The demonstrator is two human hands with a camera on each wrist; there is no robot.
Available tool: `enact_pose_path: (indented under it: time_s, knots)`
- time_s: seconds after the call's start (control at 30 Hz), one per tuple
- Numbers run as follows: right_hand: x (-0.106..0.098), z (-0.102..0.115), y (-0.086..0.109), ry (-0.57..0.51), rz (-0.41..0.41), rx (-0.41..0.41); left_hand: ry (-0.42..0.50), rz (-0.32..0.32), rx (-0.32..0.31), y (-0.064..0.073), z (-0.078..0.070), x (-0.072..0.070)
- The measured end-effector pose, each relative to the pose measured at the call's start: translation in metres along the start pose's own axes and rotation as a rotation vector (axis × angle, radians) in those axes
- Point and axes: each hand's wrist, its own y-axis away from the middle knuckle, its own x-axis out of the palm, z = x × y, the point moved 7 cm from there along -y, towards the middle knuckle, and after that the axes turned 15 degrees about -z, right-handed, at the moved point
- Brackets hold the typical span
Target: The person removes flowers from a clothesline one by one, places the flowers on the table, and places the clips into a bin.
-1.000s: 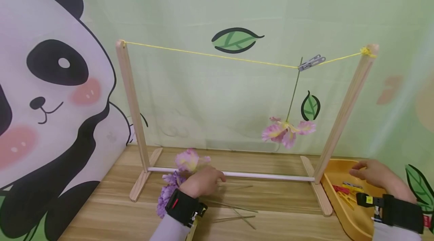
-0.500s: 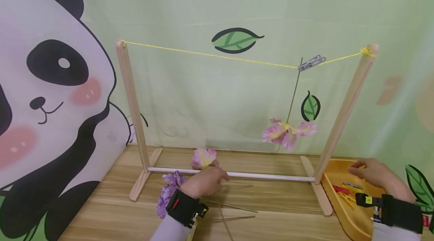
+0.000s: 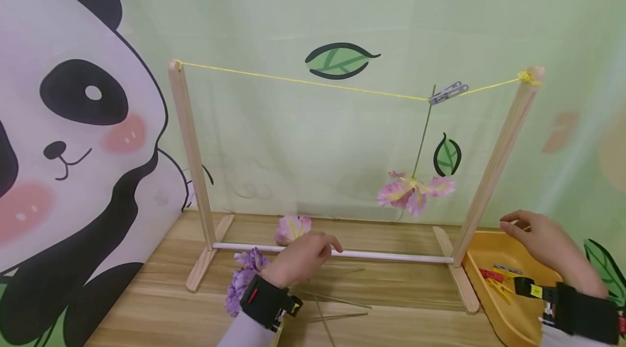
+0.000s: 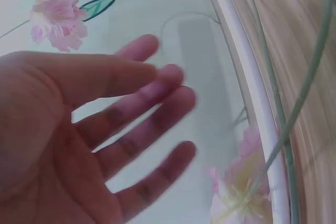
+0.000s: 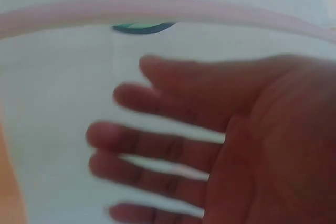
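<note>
My left hand (image 3: 304, 258) hovers over the table beside a pink artificial flower (image 3: 289, 227), its fingers loosely spread with nothing between them in the left wrist view. The flower's long green stem (image 4: 304, 95) runs past the hand there. Purple flowers (image 3: 239, 286) lie by the left wrist, partly covered by it. Over the yellow tray (image 3: 524, 319) at right, my right hand (image 3: 543, 241) is empty, fingers relaxed. Several clothespins (image 3: 500, 283), red, yellow and grey, lie in the tray. Another pink flower (image 3: 417, 195) hangs head down from a grey clothespin (image 3: 448, 93) on the line.
A yellow string (image 3: 303, 81) spans two wooden posts (image 3: 192, 157), sagging toward the clothespin. A white rod (image 3: 391, 255) joins the posts low down. Thin green stems (image 3: 339, 298) lie on the wooden table (image 3: 161, 276). A panda-printed backdrop (image 3: 264, 135) stands close behind.
The left hand has shifted the pink flower right, swinging its stem toward me, then let go and lifted slightly. The right hand has risen a little above the tray.
</note>
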Motion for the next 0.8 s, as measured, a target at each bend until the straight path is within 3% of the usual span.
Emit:
enact_pose_path:
  time_s: [0.13,0.3,0.47,0.6,0.7,0.8]
  knots:
    - [-0.014,0.022,0.003,-0.006,-0.135,-0.049,0.029,-0.103,0.023,-0.005,-0.01,-0.005]
    - [-0.035,0.059,0.009,-0.085,-0.373,-0.127,0.063,-0.251,0.024,-0.011,-0.021,-0.012]
    - [-0.04,0.096,0.013,-0.198,-0.565,-0.212,0.261,-0.365,-0.046,-0.015,-0.025,-0.02]
    - [-0.048,0.12,0.009,-0.275,-0.677,-0.296,0.408,-0.463,-0.071,-0.026,-0.03,-0.031]
    - [-0.06,0.135,0.004,-0.298,-0.737,-0.357,0.456,-0.515,-0.055,-0.04,-0.038,-0.042]
    - [-0.074,0.151,-0.003,-0.293,-0.771,-0.403,0.464,-0.527,-0.015,-0.056,-0.049,-0.052]
